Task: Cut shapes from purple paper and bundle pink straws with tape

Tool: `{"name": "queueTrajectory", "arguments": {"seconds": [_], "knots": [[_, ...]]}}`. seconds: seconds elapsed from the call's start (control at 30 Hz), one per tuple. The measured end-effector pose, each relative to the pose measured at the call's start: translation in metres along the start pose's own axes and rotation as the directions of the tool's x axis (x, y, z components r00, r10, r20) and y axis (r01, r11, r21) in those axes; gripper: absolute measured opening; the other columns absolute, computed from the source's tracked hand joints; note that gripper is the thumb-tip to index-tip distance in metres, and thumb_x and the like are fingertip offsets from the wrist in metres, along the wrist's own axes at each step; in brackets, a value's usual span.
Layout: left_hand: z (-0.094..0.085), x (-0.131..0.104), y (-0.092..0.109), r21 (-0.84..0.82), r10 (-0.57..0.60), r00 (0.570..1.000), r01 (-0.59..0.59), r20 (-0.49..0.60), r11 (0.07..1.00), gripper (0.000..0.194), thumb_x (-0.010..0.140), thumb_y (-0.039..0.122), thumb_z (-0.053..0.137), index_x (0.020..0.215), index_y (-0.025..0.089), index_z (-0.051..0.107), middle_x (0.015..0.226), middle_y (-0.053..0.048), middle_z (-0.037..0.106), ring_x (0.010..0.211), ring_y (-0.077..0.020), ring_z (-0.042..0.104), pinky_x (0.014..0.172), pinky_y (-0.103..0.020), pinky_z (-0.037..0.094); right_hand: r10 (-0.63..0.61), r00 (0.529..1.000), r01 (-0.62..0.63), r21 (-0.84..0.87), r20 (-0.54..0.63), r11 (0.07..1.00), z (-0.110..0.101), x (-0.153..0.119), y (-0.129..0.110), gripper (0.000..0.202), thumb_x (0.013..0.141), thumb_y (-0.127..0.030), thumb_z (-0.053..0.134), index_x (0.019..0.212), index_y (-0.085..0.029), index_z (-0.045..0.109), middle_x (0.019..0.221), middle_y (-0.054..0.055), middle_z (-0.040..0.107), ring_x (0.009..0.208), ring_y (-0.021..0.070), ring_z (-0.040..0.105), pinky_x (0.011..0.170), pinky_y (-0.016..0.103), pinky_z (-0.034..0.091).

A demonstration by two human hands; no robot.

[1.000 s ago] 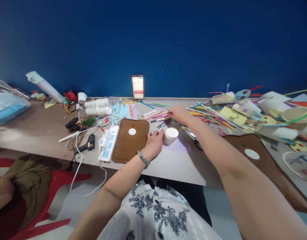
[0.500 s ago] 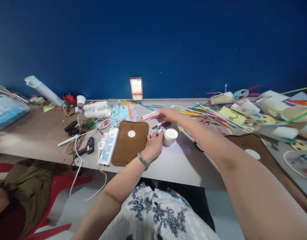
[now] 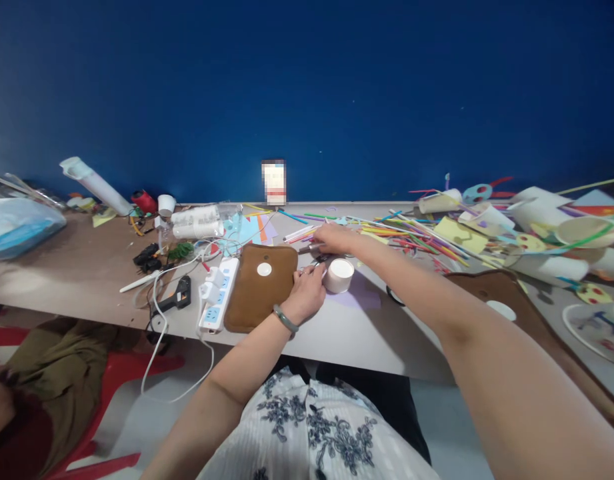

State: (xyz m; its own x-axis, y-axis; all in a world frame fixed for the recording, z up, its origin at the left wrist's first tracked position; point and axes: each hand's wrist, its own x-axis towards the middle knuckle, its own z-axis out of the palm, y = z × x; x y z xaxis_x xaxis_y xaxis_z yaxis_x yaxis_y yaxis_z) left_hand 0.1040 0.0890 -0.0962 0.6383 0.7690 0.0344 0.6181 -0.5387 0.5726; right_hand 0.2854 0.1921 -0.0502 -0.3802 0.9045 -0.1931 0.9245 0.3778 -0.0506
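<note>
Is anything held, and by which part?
I can't tell: left hand beside a round white paper cup, right hand among slim coloured pens, its fingertips hidden.

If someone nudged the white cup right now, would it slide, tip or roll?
The white cup looks squat and stands on a flat end, so it would probably slide before tipping. Its round side suggests it could roll if knocked over. The left hand, close beside it, would likely check a slide that way.
</note>
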Motion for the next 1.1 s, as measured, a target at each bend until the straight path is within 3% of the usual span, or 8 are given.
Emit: {"name": "queueTrajectory", "arguments": {"seconds": [0.1,0.17,0.27,0.4,0.57,0.73,0.97,1.1], "knots": [[0.002,0.001,-0.005,-0.235,-0.046,0.983,0.002,-0.179,0.972,0.054,0.087,0.015,0.049,0.14,0.016,0.041,0.131,-0.016,0.061,0.121,-0.0245,0.057,0.11,-0.045,0.037,0.041,0.977,-0.01,0.146,-0.209,0.989,-0.014,-0.015,-0.004,0.024,0.088,-0.025,0.055,0.104,-0.014,0.069,0.099,0.015,0.074,0.088,0.0246,0.065,0.076,0.032,0.044],[-0.002,0.001,-0.007,-0.443,-0.102,0.93,-0.07,-0.354,0.894,0.053,0.092,0.025,0.051,0.142,0.017,0.036,0.125,-0.014,0.062,0.108,-0.02,0.061,0.101,-0.039,0.045,0.054,0.922,0.092,0.35,-0.384,0.932,-0.025,-0.035,-0.011,0.025,0.092,-0.028,0.052,0.104,-0.013,0.068,0.094,0.012,0.074,0.085,0.022,0.065,0.077,0.031,0.046],[-0.015,-0.002,-0.005,-0.653,-0.201,0.846,-0.208,-0.494,0.729,0.055,0.097,0.042,0.048,0.143,0.017,0.032,0.097,-0.007,0.063,0.084,-0.0147,0.061,0.081,-0.029,0.051,-0.015,0.905,0.273,0.553,-0.425,0.787,-0.037,-0.072,-0.03,0.028,0.091,-0.041,0.059,0.094,-0.018,0.073,0.085,0.007,0.074,0.077,0.0193,0.065,0.072,0.03,0.048],[-0.036,-0.011,0.002,-0.721,-0.2,0.874,-0.215,-0.443,0.659,0.044,0.095,0.054,0.05,0.117,0.016,0.056,0.069,0.002,0.054,0.058,-0.0106,0.049,0.06,-0.025,0.045,0.126,0.867,0.301,0.709,-0.481,0.637,-0.037,-0.114,-0.048,0.021,0.08,-0.042,0.073,0.081,-0.021,0.076,0.081,0.005,0.074,0.076,0.0197,0.067,0.069,0.03,0.051],[-0.055,-0.022,0.014,-0.339,0.033,0.934,-0.162,-0.357,0.927,0.032,0.096,0.047,0.054,0.106,0.02,0.067,0.088,-0.005,0.069,0.076,-0.0158,0.06,0.075,-0.029,0.048,0.242,0.908,0.229,0.887,-0.343,0.4,-0.024,-0.135,-0.045,0.025,0.07,-0.041,0.084,0.078,-0.019,0.076,0.071,0.004,0.072,0.055,0.0138,0.059,0.051,0.027,0.046],[-0.066,-0.026,0.032,-0.116,0.157,0.972,-0.179,-0.172,0.977,0.03,0.102,0.038,0.042,0.096,0.018,0.064,0.093,-0.007,0.069,0.085,-0.0191,0.062,0.077,-0.03,0.045,0.348,0.883,0.312,0.948,-0.314,0.064,-0.014,-0.137,-0.056,0.037,0.068,-0.052,0.084,0.08,-0.019,0.072,0.058,0.0,0.064,0.044,0.0114,0.051,0.041,0.026,0.039],[-0.077,-0.023,0.049,-0.248,0.143,0.986,-0.16,-0.084,0.956,0.03,0.101,0.035,0.041,0.085,0.018,0.059,0.073,-0.002,0.061,0.067,-0.0159,0.055,0.065,-0.027,0.036,0.516,0.798,0.355,0.935,-0.313,0.017,-0.008,-0.133,-0.093,0.042,0.077,-0.06,0.075,0.073,-0.021,0.059,0.055,-0.004,0.049,0.043,0.0082,0.04,0.039,0.024,0.028],[-0.089,-0.028,0.048,-0.313,0.138,0.99,-0.141,-0.032,0.939,0.031,0.1,0.036,0.042,0.082,0.018,0.061,0.071,-0.001,0.061,0.066,-0.0146,0.055,0.066,-0.026,0.038,0.64,0.737,0.325,0.945,-0.22,-0.049,-0.012,-0.137,-0.072,0.046,0.072,-0.063,0.075,0.07,-0.024,0.05,0.053,-0.005,0.04,0.042,0.0086,0.032,0.039,0.025,0.023]]}}
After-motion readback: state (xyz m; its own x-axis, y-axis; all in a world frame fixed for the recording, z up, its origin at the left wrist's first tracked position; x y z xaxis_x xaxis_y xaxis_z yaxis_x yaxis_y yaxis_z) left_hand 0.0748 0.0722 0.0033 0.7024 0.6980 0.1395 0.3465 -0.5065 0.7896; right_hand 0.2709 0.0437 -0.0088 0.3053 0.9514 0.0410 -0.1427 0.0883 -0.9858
